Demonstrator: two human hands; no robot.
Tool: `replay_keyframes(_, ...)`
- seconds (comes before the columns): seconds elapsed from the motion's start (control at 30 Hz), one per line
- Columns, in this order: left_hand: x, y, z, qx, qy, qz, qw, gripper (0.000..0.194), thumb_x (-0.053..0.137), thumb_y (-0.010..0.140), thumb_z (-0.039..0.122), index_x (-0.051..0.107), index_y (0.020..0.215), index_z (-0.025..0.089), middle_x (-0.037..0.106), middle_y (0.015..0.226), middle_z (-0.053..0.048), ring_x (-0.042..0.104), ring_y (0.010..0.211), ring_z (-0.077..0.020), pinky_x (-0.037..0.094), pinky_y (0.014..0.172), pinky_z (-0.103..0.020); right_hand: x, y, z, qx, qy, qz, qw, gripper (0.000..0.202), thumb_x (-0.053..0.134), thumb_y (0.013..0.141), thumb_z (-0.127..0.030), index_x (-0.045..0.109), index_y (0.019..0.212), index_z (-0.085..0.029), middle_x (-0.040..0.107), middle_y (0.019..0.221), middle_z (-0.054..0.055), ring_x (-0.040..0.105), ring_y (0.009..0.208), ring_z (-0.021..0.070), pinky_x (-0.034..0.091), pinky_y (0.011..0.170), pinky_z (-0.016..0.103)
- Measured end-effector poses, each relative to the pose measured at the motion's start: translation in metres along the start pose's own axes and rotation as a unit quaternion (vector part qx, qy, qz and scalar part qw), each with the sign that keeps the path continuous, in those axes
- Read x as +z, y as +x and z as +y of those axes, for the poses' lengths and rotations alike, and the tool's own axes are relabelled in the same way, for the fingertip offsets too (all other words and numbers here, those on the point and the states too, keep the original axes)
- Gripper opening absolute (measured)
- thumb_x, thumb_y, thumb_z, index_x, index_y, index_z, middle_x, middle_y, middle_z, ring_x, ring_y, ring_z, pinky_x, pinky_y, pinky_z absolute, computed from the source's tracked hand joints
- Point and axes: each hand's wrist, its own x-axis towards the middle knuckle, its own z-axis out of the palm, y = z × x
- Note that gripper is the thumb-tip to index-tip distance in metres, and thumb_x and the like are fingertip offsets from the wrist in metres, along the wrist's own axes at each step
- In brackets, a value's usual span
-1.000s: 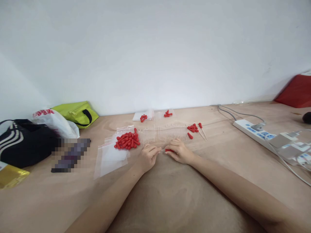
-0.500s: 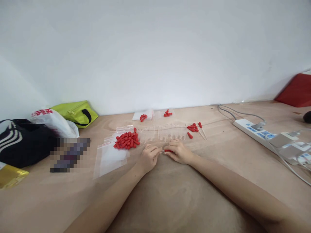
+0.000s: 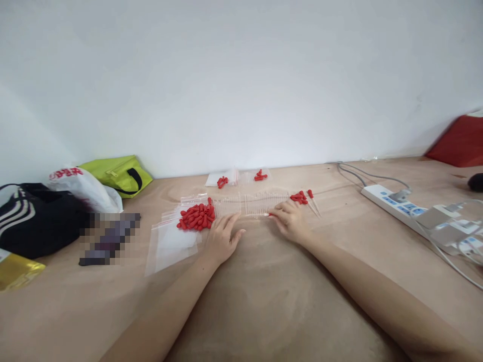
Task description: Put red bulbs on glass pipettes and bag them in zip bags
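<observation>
Pinched in the right hand [image 3: 292, 222], between thumb and curled fingers: a red bulb [image 3: 274, 215], partly hidden, lying along the tips and pointing toward the left hand [image 3: 221, 240]. Pale and thin at the left end, like a tube tip; too small to tell exactly how joined. Closed snugly around the bulb, those right fingers, low over the desk [image 3: 294, 301], at the near edge of a wide row of clear tubes [image 3: 262, 202].

Across a gap from the bulb, left fingers loosely spread, thumb well apart, with nothing seen in their grasp. Just beyond their tips, a narrower row of tubes [image 3: 227, 206]. Just left of that, a large heap of red bulbs [image 3: 195, 217], partly on overlapping clear bags [image 3: 169, 249]. Beyond the right hand, a small cluster of red bulbs [image 3: 299, 197], and beside it a red-topped dropper [image 3: 310, 193]. Farther back, near the wall [image 3: 241, 85], two small groups of red bulbs on bags, left [image 3: 222, 181] and right [image 3: 260, 175].

Out to the far right, a white power strip [image 3: 390, 203] with adapters plugged in, then a red bag [image 3: 458, 141]. Out left, a yellow-green pouch [image 3: 116, 173], a white plastic bag [image 3: 83, 188] and a striped black bag [image 3: 45, 221].
</observation>
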Motion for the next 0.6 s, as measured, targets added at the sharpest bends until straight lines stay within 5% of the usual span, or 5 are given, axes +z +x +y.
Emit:
replay_keyframes(0.1, 0.000, -0.001, -0.007, -0.051, 0.014, 0.012, 0.999, 0.044, 0.050, 0.081, 0.032, 0.041, 0.121, 0.014, 0.054, 0.109, -0.012, 0.049, 0.101, -0.0259, 0.041, 0.087, -0.042, -0.006, -0.006, 0.033, 0.145, -0.023, 0.118, 0.982, 0.022, 0.046, 0.082, -0.031, 0.064, 0.090, -0.020, 0.059, 0.082, 0.007, 0.050, 0.082, 0.0211, 0.033, 0.077, 0.036)
replay_keyframes(0.27, 0.002, -0.002, -0.009, -0.062, 0.008, -0.024, 0.998, 0.034, 0.052, 0.079, 0.027, 0.049, 0.111, 0.016, 0.053, 0.107, -0.010, 0.047, 0.102, -0.0245, 0.041, 0.088, -0.041, -0.019, -0.013, 0.078, 0.341, -0.011, 0.208, 0.917, 0.029, 0.048, 0.076, -0.038, 0.060, 0.090, -0.016, 0.060, 0.079, 0.007, 0.051, 0.073, 0.0189, 0.039, 0.069, 0.034)
replay_keyframes(0.4, 0.001, -0.002, -0.007, -0.067, -0.002, -0.042, 0.997, 0.022, 0.051, 0.080, 0.026, 0.055, 0.100, 0.017, 0.054, 0.102, -0.008, 0.049, 0.097, -0.0232, 0.042, 0.085, -0.041, -0.028, -0.012, 0.095, 0.392, 0.088, 0.274, 0.874, 0.027, 0.054, 0.070, -0.039, 0.058, 0.082, -0.015, 0.058, 0.077, 0.005, 0.052, 0.066, 0.0148, 0.042, 0.062, 0.030)
replay_keyframes(0.6, 0.001, -0.001, -0.006, -0.061, -0.007, -0.045, 0.997, 0.017, 0.051, 0.080, 0.024, 0.057, 0.094, 0.017, 0.054, 0.099, -0.008, 0.050, 0.096, -0.0226, 0.043, 0.084, -0.041, -0.043, -0.001, 0.126, 0.375, 0.290, 0.354, 0.806, 0.029, 0.066, 0.058, -0.034, 0.053, 0.078, -0.018, 0.051, 0.069, -0.003, 0.052, 0.060, 0.0102, 0.045, 0.060, 0.027)
